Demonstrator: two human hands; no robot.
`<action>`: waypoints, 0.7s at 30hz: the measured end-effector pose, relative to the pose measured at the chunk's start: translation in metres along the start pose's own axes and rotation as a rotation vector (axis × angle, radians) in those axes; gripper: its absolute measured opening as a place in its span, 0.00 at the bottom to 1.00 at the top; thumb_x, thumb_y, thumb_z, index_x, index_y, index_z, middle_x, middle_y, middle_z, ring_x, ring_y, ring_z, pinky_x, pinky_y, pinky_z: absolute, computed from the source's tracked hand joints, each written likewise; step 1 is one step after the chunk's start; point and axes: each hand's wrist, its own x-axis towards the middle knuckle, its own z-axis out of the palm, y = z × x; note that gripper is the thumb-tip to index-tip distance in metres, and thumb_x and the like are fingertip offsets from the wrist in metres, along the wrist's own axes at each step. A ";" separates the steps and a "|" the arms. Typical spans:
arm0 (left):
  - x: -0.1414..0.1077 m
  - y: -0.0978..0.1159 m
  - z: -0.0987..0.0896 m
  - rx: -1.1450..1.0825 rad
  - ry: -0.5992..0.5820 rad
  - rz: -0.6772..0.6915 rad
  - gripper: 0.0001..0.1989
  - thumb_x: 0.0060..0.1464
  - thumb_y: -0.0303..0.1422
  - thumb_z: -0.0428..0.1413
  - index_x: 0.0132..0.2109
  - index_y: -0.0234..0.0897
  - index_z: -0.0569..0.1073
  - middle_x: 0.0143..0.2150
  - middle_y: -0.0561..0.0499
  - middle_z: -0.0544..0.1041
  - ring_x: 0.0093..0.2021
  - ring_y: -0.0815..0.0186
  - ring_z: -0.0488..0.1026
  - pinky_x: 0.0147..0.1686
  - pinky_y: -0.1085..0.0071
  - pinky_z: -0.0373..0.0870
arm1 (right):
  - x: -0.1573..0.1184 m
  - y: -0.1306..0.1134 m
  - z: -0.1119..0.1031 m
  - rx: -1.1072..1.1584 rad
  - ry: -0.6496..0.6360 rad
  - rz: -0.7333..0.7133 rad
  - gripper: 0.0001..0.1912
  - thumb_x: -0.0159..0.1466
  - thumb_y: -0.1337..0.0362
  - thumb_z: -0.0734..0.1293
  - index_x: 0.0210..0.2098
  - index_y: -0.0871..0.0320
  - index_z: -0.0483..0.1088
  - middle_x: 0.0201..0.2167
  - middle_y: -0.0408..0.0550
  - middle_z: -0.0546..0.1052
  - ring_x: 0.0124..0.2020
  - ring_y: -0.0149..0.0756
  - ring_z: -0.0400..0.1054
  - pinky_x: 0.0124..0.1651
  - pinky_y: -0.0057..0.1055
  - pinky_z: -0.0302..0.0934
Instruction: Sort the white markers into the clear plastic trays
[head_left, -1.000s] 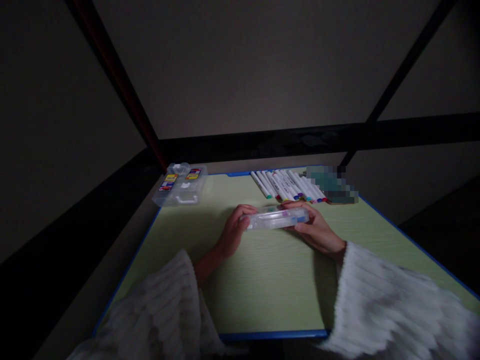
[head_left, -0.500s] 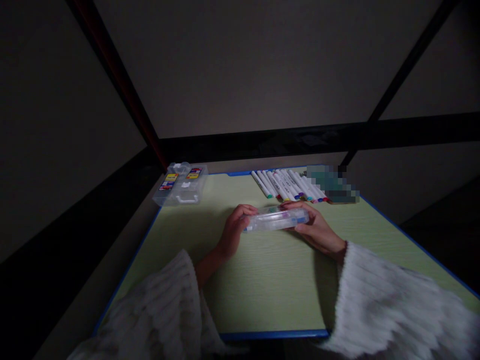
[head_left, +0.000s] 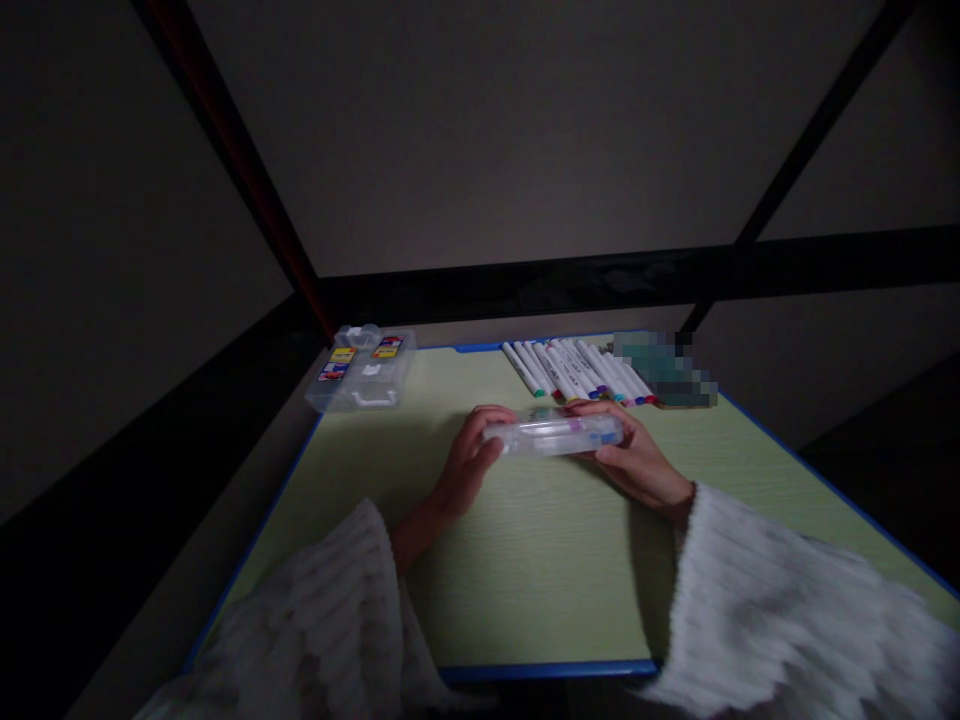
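Between my two hands is a clear plastic case (head_left: 555,435), its long side facing me, with white, purple and blue showing inside. My left hand (head_left: 469,460) grips its left end, thumb at the near side and fingers behind. The right end is held by my right hand (head_left: 637,460), with the thumb below the near edge and fingers over the far side. Beyond the case, several white markers (head_left: 570,370) with coloured ends lie side by side on the pale green table (head_left: 540,570).
At the table's back left lies another clear plastic case (head_left: 367,375) with yellow, red and blue labels. A greenish item (head_left: 660,370), blurred by pixelation, lies at the back right beside the markers. A wall rises behind the table.
The clear case has shifted slightly to the right and tilted a little in my hands. Both hands keep their hold on it, and the markers have not moved.
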 end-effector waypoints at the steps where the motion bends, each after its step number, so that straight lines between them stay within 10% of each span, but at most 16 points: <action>1: -0.001 -0.001 0.000 0.013 -0.021 0.030 0.22 0.50 0.49 0.48 0.44 0.36 0.66 0.45 0.45 0.67 0.47 0.59 0.64 0.49 0.63 0.59 | 0.000 0.000 0.000 0.016 0.005 0.003 0.25 0.43 0.52 0.74 0.38 0.52 0.68 0.46 0.47 0.69 0.38 0.35 0.67 0.38 0.32 0.66; 21: 0.001 -0.010 -0.003 0.198 -0.012 0.328 0.17 0.45 0.31 0.60 0.43 0.40 0.67 0.42 0.48 0.70 0.45 0.63 0.68 0.47 0.62 0.62 | -0.001 -0.001 -0.002 -0.035 -0.025 -0.073 0.22 0.43 0.51 0.73 0.36 0.52 0.70 0.45 0.48 0.69 0.44 0.39 0.66 0.40 0.35 0.65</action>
